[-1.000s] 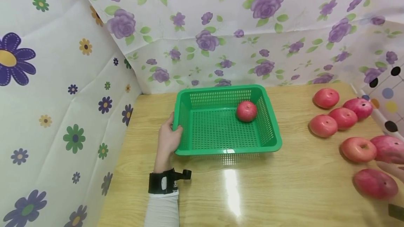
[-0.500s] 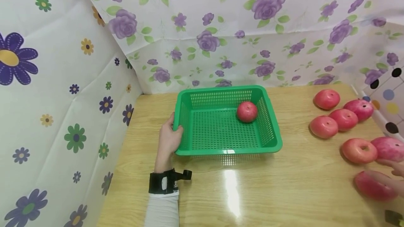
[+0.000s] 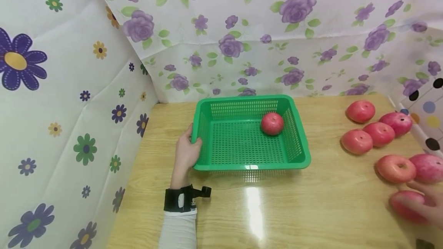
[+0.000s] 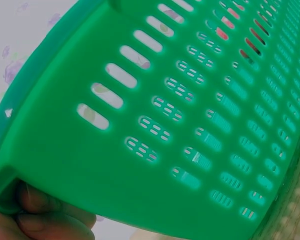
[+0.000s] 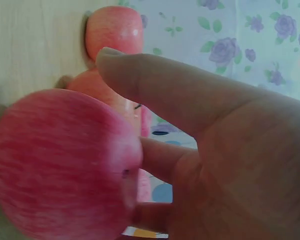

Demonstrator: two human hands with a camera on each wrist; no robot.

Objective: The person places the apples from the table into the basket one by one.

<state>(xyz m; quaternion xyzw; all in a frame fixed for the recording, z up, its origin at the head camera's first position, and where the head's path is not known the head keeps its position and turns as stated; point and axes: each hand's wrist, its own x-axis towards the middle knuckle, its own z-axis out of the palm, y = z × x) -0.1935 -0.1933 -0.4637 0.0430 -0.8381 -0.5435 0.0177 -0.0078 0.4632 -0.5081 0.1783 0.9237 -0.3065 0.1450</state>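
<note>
A green plastic basket (image 3: 249, 167) with slotted walls stands on the table. Inside it, toward the right, lies one red apple (image 3: 272, 123). My left hand (image 3: 187, 151) grips the basket's left rim, thumb on the inner side; in the left wrist view its curled fingers (image 4: 55, 220) show under the rim. At the right edge, my right hand (image 3: 423, 203) reaches over the nearest red apple (image 3: 408, 206). In the right wrist view the thumb (image 5: 155, 75) is stretched out above this apple (image 5: 65, 165), while the other fingers pass partly hidden behind it.
Several more apples lie loosely grouped on the right of the wooden table (image 3: 311, 210), among them an orange-red one (image 3: 396, 168) just behind the right hand. Flower-printed sheets (image 3: 207, 49) rise behind the table and at its left side.
My right hand has come in from the right edge and moved over the nearest apple, its thumb and fingers now to either side. The left hand and basket keep their place.
</note>
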